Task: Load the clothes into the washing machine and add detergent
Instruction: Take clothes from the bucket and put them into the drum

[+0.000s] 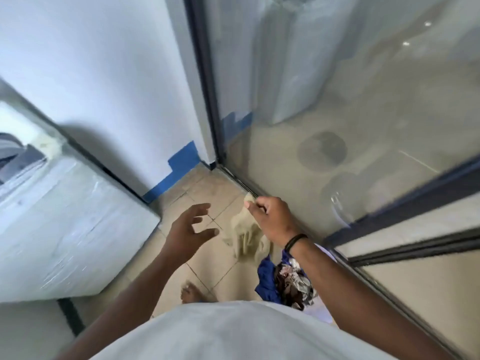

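A: Judging from the head view, what was the person holding?

B: The right hand (270,219) pinched a beige garment (246,236) by its top edge, so the cloth hung free above the tiled floor (207,263). That grip was closed on the fabric. The left hand (189,229) was spread open, fingers apart, holding nothing, just beside the cloth but not touching it.

A: And the rest of the clothes?

B: A heap of blue and patterned clothes (283,281) lay low by the person's right side, under the right forearm; what it sat in could not be told. The washing machine (65,222) stood to the left, white and blurred, with dark fabric showing at its top left.

A: What could have gone wrong?

B: The pinch looked slight. A quick swing toward the machine could probably have let the garment slip to the floor, and its trailing end might have snagged on the machine's front corner. The person's bare foot (193,292) stood right under the path, so dropped cloth could have tangled there.

A: How much room was there?

B: A narrow strip of floor ran between the machine and the glass door (337,126) on the right, whose dark frame closed off that side. The white wall (104,74) shut the far end. The free way was up and left, toward the machine's top.
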Available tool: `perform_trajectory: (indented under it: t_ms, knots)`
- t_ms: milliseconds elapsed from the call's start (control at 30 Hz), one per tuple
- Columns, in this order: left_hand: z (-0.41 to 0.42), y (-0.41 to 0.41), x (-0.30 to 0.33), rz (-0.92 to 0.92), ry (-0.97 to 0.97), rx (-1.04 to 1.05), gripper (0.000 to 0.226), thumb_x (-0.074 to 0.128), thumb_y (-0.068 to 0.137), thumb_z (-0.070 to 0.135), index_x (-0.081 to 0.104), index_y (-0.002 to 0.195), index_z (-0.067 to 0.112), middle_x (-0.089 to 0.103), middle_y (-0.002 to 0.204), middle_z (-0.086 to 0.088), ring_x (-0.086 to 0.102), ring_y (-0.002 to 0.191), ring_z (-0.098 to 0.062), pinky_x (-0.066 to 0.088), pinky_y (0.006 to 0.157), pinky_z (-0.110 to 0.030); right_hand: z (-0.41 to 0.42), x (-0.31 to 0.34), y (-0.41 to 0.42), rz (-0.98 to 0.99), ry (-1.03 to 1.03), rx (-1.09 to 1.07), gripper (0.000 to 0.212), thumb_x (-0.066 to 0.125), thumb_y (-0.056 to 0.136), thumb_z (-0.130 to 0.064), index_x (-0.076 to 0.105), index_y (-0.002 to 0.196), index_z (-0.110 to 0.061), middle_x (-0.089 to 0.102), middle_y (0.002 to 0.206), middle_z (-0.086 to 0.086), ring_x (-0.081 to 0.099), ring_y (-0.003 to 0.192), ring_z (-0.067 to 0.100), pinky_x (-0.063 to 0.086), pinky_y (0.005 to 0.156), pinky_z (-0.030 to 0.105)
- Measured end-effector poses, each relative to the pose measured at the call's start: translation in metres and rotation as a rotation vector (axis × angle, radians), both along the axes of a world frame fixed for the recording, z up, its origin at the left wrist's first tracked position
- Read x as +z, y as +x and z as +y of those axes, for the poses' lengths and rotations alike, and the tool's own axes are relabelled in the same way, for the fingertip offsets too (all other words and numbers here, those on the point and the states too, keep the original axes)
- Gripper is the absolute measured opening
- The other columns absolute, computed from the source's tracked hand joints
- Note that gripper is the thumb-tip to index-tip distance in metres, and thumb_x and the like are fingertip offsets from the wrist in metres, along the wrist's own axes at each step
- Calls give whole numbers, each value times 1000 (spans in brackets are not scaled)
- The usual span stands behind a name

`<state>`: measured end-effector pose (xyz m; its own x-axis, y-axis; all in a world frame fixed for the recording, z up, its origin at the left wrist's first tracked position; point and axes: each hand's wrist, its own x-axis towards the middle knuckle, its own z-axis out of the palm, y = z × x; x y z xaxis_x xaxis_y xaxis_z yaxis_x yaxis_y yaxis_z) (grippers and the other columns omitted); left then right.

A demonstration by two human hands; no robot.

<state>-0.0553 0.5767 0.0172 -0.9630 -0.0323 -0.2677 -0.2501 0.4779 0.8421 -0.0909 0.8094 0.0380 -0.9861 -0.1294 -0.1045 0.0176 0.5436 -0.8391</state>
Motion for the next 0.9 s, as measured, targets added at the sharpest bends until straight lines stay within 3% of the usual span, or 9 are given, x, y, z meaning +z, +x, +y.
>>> perform_trajectory:
  t_ms: [100, 200, 267, 333, 433, 533, 700, 833, 900]
  knots:
    - [-26, -7, 28, 33, 74, -61, 56, 90, 73, 28, 66, 124, 30, 68, 119, 14, 62, 113, -6, 52, 95, -34, -66, 24, -14, 39, 20, 201, 42, 65, 92, -41, 53, 64, -12, 41, 51, -8, 37, 49, 6, 36, 51, 31]
    - [-63, -10, 53, 118, 233, -72, 23, 82, 82, 18, 73, 102, 12, 75, 98, -3, 71, 96, -23, 56, 92, -47, -133, 57, -22, 153, 1, 343, 29, 72, 88, -34, 59, 65, -21, 49, 50, -15, 46, 51, 4, 29, 49, 13]
    - [-90, -10, 69, 189, 289, -28, 9, 73, 89, 10, 76, 97, 11, 77, 89, 0, 72, 84, -15, 58, 82, -31, -170, 77, -29, 246, -53, 370, 26, 74, 86, -33, 61, 67, -22, 49, 51, -16, 46, 51, 6, 32, 50, 15]
    - [-118, -10, 80, 249, 297, 55, 10, 70, 91, 17, 78, 93, 23, 76, 85, 8, 68, 81, -5, 51, 77, -21, -202, 84, -36, 296, -132, 367, 22, 76, 84, -39, 62, 75, -24, 50, 54, -9, 48, 52, 8, 40, 50, 23]
    - [-165, -13, 87, 338, 306, 209, 12, 73, 87, 27, 74, 84, 15, 70, 77, -5, 61, 77, -11, 47, 71, -32, -243, 81, -45, 292, -190, 377, 32, 80, 76, -50, 63, 86, -24, 60, 63, -2, 55, 57, 10, 46, 51, 26]
    - [-207, -17, 99, 387, 239, 288, 21, 67, 82, 24, 67, 79, 3, 59, 74, -21, 51, 69, -17, 39, 66, -36, -285, 77, -47, 188, -304, 391, 38, 81, 75, -53, 66, 85, -19, 65, 67, -8, 57, 59, 3, 44, 53, 19]
    - [-264, -22, 131, 481, 200, 457, 12, 67, 82, 18, 71, 78, 8, 64, 75, -15, 56, 69, -14, 42, 67, -32, -344, 62, -54, 54, -294, 558, 20, 83, 80, -27, 68, 86, -15, 69, 70, -9, 61, 62, 1, 48, 57, 19]
    - [-311, -32, 152, 626, 45, 720, 5, 75, 79, 19, 77, 77, 22, 59, 79, -7, 54, 75, -6, 38, 68, -18, -387, 46, -78, 96, -168, 628, 21, 79, 83, -31, 68, 83, -14, 70, 71, -6, 61, 63, 6, 49, 56, 23]
    - [-336, -37, 164, 682, -3, 837, 21, 77, 82, 14, 74, 70, 30, 58, 71, -2, 52, 68, -6, 38, 64, -20, -408, 40, -92, 79, -131, 666, 29, 74, 81, -43, 69, 86, -15, 72, 77, -2, 67, 72, 18, 57, 62, 37]
